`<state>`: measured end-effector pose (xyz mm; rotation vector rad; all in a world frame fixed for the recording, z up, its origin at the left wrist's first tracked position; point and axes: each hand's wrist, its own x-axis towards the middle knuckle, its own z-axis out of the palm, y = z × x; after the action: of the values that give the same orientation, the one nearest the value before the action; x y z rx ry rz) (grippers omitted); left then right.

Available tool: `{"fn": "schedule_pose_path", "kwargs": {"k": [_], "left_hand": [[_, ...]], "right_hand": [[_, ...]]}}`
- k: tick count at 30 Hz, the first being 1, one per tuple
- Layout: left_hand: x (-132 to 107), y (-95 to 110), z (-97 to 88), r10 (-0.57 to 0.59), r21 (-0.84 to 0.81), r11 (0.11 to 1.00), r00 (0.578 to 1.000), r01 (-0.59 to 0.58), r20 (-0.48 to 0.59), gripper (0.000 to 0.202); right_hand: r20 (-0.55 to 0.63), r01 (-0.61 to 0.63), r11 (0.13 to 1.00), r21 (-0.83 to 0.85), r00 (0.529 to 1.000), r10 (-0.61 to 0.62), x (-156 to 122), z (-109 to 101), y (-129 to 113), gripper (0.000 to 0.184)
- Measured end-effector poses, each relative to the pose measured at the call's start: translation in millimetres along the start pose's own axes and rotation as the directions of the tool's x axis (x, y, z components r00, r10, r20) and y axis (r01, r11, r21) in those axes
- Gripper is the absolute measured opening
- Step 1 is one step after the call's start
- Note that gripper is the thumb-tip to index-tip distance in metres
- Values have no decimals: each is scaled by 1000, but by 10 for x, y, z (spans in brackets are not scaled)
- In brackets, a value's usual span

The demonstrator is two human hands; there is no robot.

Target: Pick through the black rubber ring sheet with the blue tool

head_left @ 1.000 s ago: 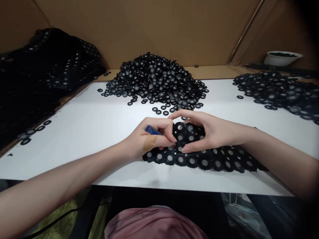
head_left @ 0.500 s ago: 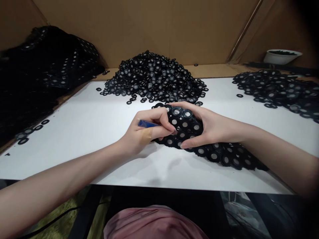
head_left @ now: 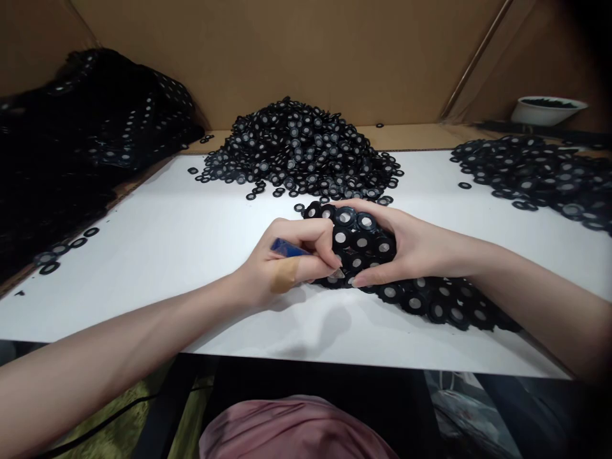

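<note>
My left hand (head_left: 291, 258) is closed round a small blue tool (head_left: 285, 247), and its fingertips press on a sheet of joined black rings with grey centres (head_left: 363, 239). A tan plaster sits on that hand's thumb base. My right hand (head_left: 406, 245) curls round the far end of the same sheet and lifts it off the white tabletop (head_left: 191, 242). The remainder of the sheet (head_left: 444, 306) trails flat under my right forearm.
A large heap of loose black rings (head_left: 301, 150) lies at the table's back. More rings are spread at the right (head_left: 535, 175). Dark ring sheets are piled at the left (head_left: 95, 127). A white bowl (head_left: 547, 109) stands at the far right. Cardboard walls enclose the bench.
Both hands have raised and bunched the near end of the ring sheet off the table, moving slightly away from me. The flat rings in front of my left hand are gone.
</note>
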<state>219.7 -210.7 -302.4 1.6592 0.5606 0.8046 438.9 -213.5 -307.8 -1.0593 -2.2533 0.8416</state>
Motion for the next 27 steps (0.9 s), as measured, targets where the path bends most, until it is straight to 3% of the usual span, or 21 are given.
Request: {"fn": "schedule_pose_path", "kwargs": {"k": [7,21,27], "left_hand": [[-22,-1,-30,136,183,971,985,-153,104,14],[-23,-31,-12,55,137,988,994,-68,99,14],[-10,-76,25,39,139,988,985,-64,170,12]], "right_hand": [[-6,15,1000,-9,1000,-15,0,2,10,92],[-5,-11,999,-32,1000,11,0,12,-1,91],[1,-35,999,-16,999,35,-1,13,-14,92]]}}
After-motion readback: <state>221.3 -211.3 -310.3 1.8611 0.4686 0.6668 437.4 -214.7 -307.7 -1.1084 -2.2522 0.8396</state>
